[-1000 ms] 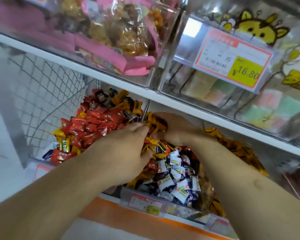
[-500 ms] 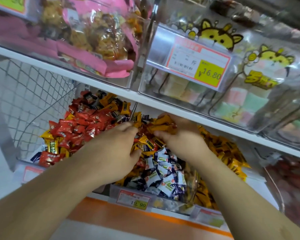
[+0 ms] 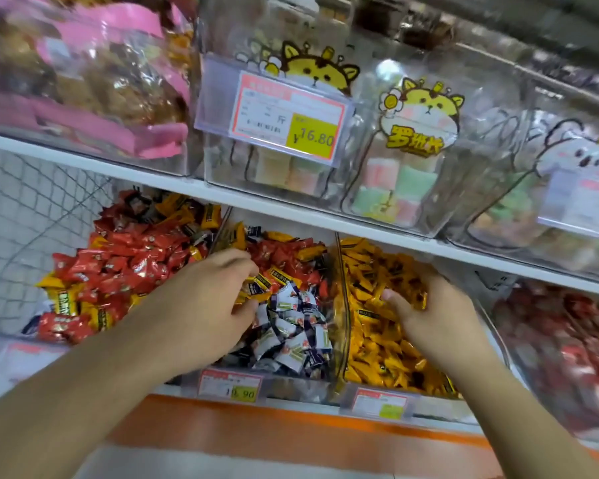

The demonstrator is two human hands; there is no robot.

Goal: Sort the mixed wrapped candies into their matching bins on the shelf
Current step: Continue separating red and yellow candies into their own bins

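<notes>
Three clear bins stand side by side on the lower shelf. The left bin (image 3: pixel 28 344) holds mostly red candies (image 3: pixel 132 261) with some yellow ones. The middle bin (image 3: pixel 291 385) mixes white-and-navy candies (image 3: pixel 291 326), red ones and yellow ones. My left hand (image 3: pixel 208 305) lies over this pile, fingers curled down into yellow-and-navy wrappers (image 3: pixel 256 285). The right bin (image 3: pixel 343 305) is full of orange-yellow candies (image 3: pixel 377 344). My right hand (image 3: pixel 433 316) is inside it, fingers curled round a bunch of the orange-yellow candies.
A further bin of red packets (image 3: pixel 561 347) stands at the far right. The upper shelf (image 3: pixel 291 209) hangs low over the bins and carries clear boxes, a price tag (image 3: pixel 277 115) and pink snack bags (image 3: pixel 83 81). A wire mesh panel (image 3: pixel 32 216) closes the left side.
My right hand moved from the back of the middle bin over into the right bin of orange-yellow candies. My left hand stayed on the middle pile. The view shifted right.
</notes>
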